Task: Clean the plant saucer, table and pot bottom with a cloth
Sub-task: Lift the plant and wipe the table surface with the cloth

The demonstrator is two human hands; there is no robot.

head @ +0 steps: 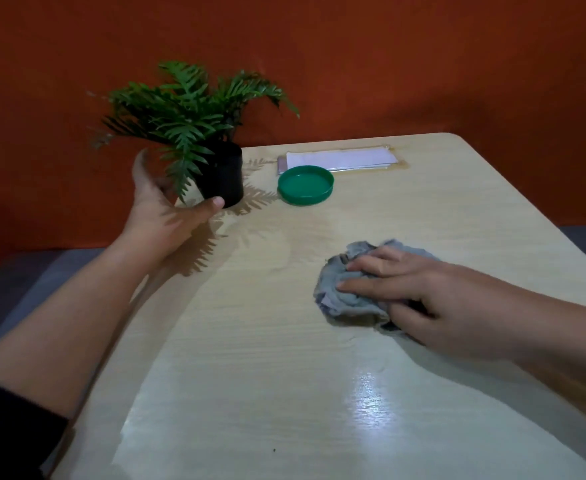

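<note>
A small fern in a black pot [223, 174] stands on the pale wooden table [250, 341] at the back left. My left hand [166, 216] is spread around the pot's left side. Its thumb touches the pot's lower front, while the fingers are apart from the pot behind the leaves. The green saucer [305, 185] lies empty to the right of the pot. My right hand [419, 299] rests on a crumpled grey cloth [347, 299] at the table's middle right, fingers across its top and thumb tucked into its near edge.
A flat clear packet with white paper [340, 159] lies behind the saucer near the table's far edge. An orange-red wall [388, 64] stands close behind the table. The table's near part shines with a light glare [371, 400].
</note>
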